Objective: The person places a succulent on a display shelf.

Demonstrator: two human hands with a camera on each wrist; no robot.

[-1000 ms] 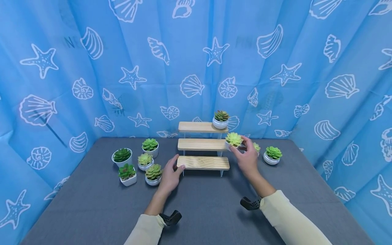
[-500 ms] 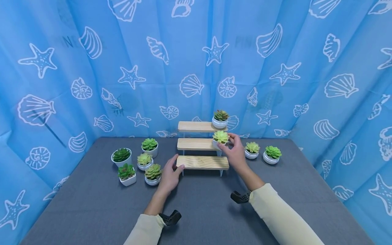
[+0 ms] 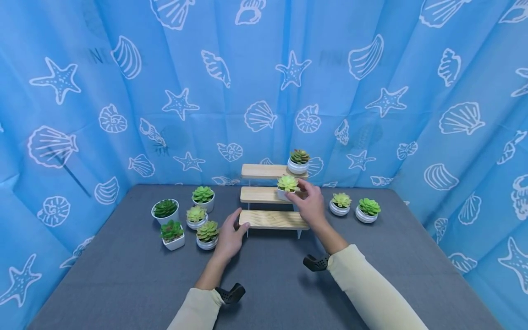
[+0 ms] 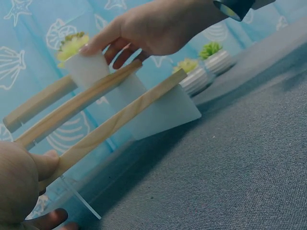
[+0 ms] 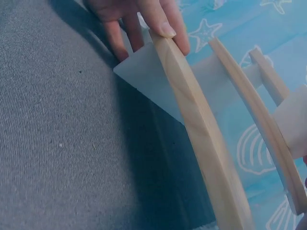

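A three-tier wooden display stand with pale side supports stands at the back middle of the table. My left hand holds the left end of its lowest board, thumb on the board. My right hand grips a yellow-green potted succulent by its white pot, at the right part of the middle board. Whether the pot's base touches that board I cannot tell. A reddish-green succulent in a ribbed white pot sits on the right end of the top board.
To the left several potted succulents stand grouped, including a dark green one and one in a square pot. On the right are a pale succulent and a bright green one. A blue shell-patterned curtain hangs behind the grey-covered table.
My right hand has carried the yellow-green succulent leftward, from beside the stand to over the middle board. My left hand has stayed on the lowest board.
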